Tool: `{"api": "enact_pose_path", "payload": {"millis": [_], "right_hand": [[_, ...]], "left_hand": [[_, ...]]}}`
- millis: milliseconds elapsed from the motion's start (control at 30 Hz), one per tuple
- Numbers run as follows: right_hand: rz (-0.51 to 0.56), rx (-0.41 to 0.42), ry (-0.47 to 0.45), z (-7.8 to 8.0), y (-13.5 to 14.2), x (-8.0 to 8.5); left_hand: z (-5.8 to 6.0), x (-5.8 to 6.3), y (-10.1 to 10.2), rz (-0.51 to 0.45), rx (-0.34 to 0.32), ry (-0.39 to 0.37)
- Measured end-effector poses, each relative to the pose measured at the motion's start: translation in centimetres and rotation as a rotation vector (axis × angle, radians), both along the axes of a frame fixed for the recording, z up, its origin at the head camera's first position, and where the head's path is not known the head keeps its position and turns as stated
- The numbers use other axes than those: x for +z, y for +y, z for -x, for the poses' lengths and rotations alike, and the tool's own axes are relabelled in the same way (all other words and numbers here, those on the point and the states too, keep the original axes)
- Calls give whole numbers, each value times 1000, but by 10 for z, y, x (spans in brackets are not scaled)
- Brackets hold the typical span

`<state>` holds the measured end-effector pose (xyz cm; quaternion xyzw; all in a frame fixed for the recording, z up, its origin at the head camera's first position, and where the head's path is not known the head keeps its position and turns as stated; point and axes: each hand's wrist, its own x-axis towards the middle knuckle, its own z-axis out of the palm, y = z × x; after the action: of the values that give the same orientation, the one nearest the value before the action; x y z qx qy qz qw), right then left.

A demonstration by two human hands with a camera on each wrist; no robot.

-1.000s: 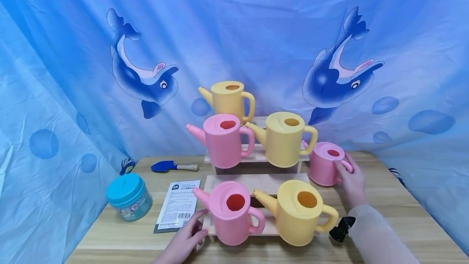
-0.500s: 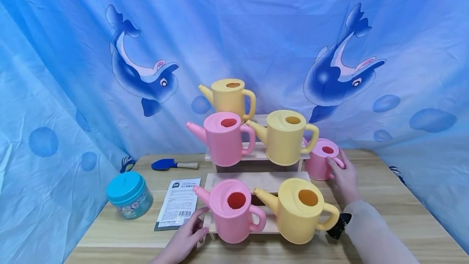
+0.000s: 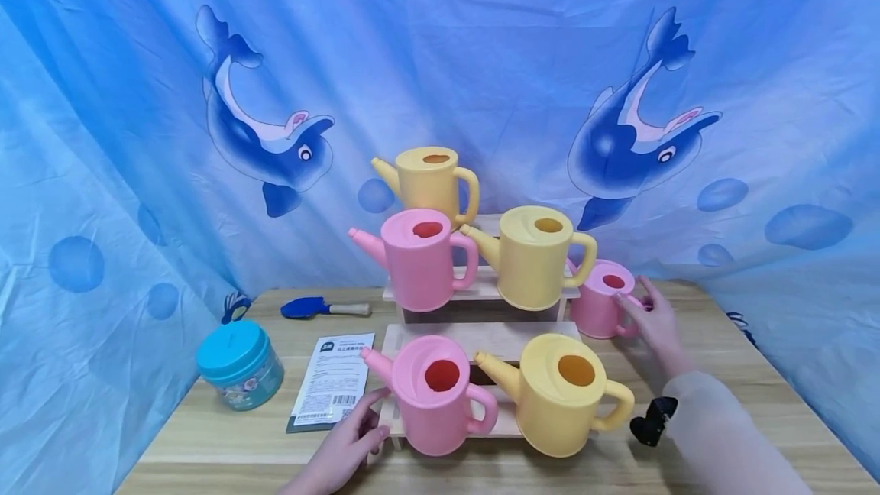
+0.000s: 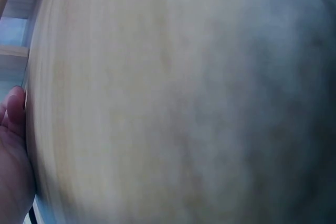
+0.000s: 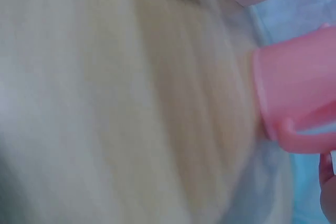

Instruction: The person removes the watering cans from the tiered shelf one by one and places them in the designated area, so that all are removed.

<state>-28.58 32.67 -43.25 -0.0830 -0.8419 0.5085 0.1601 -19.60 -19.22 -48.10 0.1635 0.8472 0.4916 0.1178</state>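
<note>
My left hand grips the lower left end of a stepped wooden stand. In the left wrist view, its curled fingers show at the left edge. On the table right of the stand is a pink watering can, upright. My right hand is at its handle, fingers loosely spread around it; in the right wrist view a fingertip is close by the handle. On the bottom step are a pink watering can and a yellow one. Higher up stand another pink can and yellow cans.
A turquoise-lidded jar, a white printed packet and a blue-bladed trowel lie on the left of the wooden table. A blue dolphin-print curtain hangs behind. A black bow is by my right sleeve.
The pink watering can on the right moved slightly back and left, then stopped. My right hand has since shifted a little right, its fingers loosening. My left hand stays on the stand.
</note>
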Motion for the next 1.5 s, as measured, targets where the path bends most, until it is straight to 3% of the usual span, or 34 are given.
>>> {"api": "enact_pose_path", "payload": {"millis": [200, 467, 767, 1067, 1367, 1500], "right_hand": [[-128, 50, -17, -1, 8, 55], [-138, 106, 68, 7, -10, 140], [-276, 242, 13, 8, -55, 203], [-295, 348, -19, 20, -113, 238], [-317, 442, -59, 30, -167, 254], [-300, 480, -46, 35, -185, 255]], "left_hand": [[0, -1, 0, -8, 4, -13], [2, -5, -1, -10, 10, -19], [-1, -4, 1, -9, 10, -42], [-2, -1, 2, 11, 25, 0], [0, -4, 2, 5, 24, -9], [0, -2, 3, 32, 27, 41]]}}
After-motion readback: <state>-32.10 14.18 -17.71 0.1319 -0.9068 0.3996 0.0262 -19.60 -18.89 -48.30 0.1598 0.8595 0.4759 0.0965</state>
